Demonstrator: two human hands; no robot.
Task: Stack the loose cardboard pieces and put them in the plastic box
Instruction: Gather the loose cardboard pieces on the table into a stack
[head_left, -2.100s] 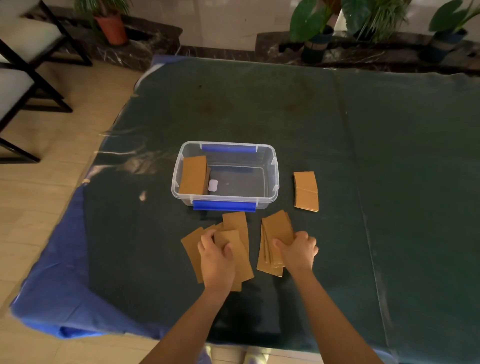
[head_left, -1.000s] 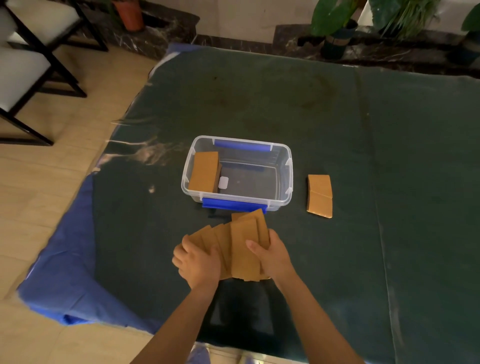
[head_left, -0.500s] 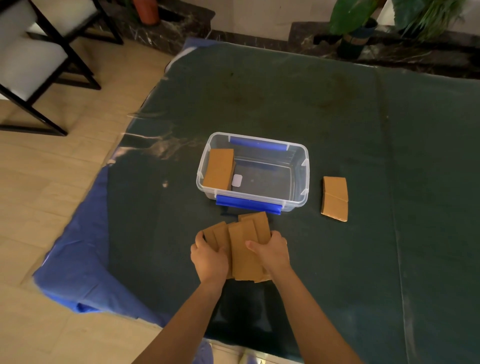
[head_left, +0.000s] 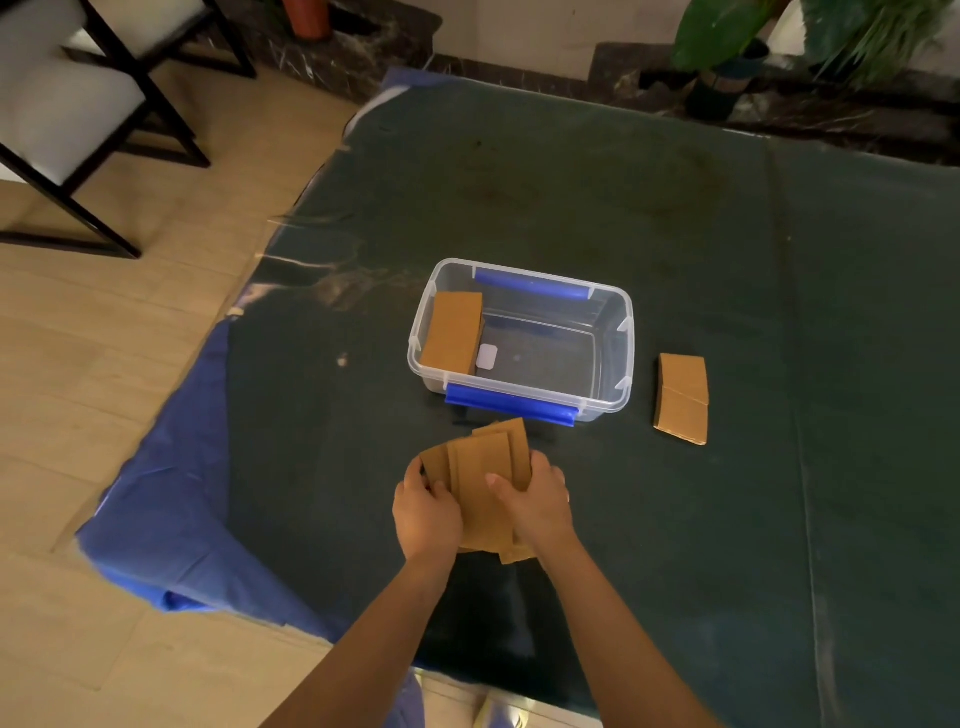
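Observation:
A bunch of brown cardboard pieces (head_left: 483, 467) lies gathered on the dark green table cover, just in front of the clear plastic box (head_left: 621, 358) with blue latches. My left hand (head_left: 423, 512) presses the bunch from the left and my right hand (head_left: 535, 501) from the right, so both grip it. The pieces overlap unevenly and their near ends stick out below my hands. Inside the box, a stack of cardboard (head_left: 452, 332) leans at the left end, beside a small white label. Two more cardboard pieces (head_left: 681, 397) lie on the cover right of the box.
The table cover (head_left: 675, 519) hangs over the left edge in blue folds (head_left: 171, 525). Black-framed chairs with white seats (head_left: 67, 109) stand on the wooden floor at the far left. Potted plants (head_left: 727, 62) line the marble ledge behind the table.
My hands have pushed the two spread groups of cardboard together into one bunch between them. The view has shifted, so the box now appears further right.

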